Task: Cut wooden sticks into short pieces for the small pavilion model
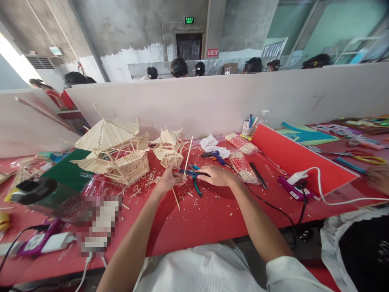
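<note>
My left hand (pixel 169 178) pinches a thin wooden stick (pixel 189 152), which stands nearly upright above the fingers. Blue-handled pliers (pixel 191 173) are gripped in my right hand (pixel 216 175), their jaws meeting the stick close to my left fingertips. Whether the jaws are closed is too small to tell. Below them on the red table lie teal-handled pliers (pixel 197 188) and another thin stick (pixel 176 198). Just beyond my left hand stands a small pavilion model (pixel 169 148) built of sticks, with a larger one (pixel 112 150) to its left.
A blue glue gun (pixel 214 155) and packs of sticks (pixel 243 166) lie right of centre. A red board (pixel 298 158) leans near a purple power strip (pixel 294 188). A dark-lidded bottle (pixel 45 194) lies left. Another person's hand (pixel 379 178) rests far right. A white partition (pixel 212 103) runs behind.
</note>
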Demonstrator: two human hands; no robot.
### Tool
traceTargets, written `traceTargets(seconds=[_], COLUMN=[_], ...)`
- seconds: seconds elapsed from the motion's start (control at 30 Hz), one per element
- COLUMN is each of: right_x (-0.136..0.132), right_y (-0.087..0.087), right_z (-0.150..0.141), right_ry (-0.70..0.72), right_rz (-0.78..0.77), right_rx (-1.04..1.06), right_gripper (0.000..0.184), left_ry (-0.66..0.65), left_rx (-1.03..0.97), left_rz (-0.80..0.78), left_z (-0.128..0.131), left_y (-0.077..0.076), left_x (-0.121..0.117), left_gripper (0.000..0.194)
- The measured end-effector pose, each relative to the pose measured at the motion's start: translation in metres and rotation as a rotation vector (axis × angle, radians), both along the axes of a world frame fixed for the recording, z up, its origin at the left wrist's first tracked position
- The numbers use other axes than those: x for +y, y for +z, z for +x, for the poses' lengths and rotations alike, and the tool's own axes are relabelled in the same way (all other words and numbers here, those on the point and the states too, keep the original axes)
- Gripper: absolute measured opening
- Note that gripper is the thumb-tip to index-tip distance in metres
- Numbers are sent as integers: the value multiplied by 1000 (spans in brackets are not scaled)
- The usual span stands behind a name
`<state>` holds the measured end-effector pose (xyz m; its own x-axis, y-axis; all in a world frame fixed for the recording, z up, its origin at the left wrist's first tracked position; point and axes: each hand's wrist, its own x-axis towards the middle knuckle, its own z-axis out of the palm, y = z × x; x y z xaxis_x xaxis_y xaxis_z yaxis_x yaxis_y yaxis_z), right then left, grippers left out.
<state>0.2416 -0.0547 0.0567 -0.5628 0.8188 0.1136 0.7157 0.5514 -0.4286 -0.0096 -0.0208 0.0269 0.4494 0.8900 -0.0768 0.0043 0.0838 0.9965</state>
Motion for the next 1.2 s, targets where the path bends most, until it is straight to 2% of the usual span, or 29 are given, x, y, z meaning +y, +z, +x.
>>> traceTargets(seconds=[0.57,0.7,0.9,1.03,1.2], right_x=[-3,-4,-8,-10,-9], right_y=[4,2,3,4,3], right_z=[-3,-10,-23,-24,-24], right_ry=[10,-47,-154,-175,-186], right_rz=[-18,7,73,86,85], right_rx=[-32,-52,-225,-356,-366], right_gripper=[43,46,51,54,54], left_ry=[11,19,35,11,-23], left_rx=[15,22,13,22,34], left_rz=[9,20,28,40,42], left_z=[-2,-2,-3,-4,-6], left_y=[-4,-4,1,-1,-2], left_x=[4,5,3,3,6], left_gripper=[65,65,65,63,63])
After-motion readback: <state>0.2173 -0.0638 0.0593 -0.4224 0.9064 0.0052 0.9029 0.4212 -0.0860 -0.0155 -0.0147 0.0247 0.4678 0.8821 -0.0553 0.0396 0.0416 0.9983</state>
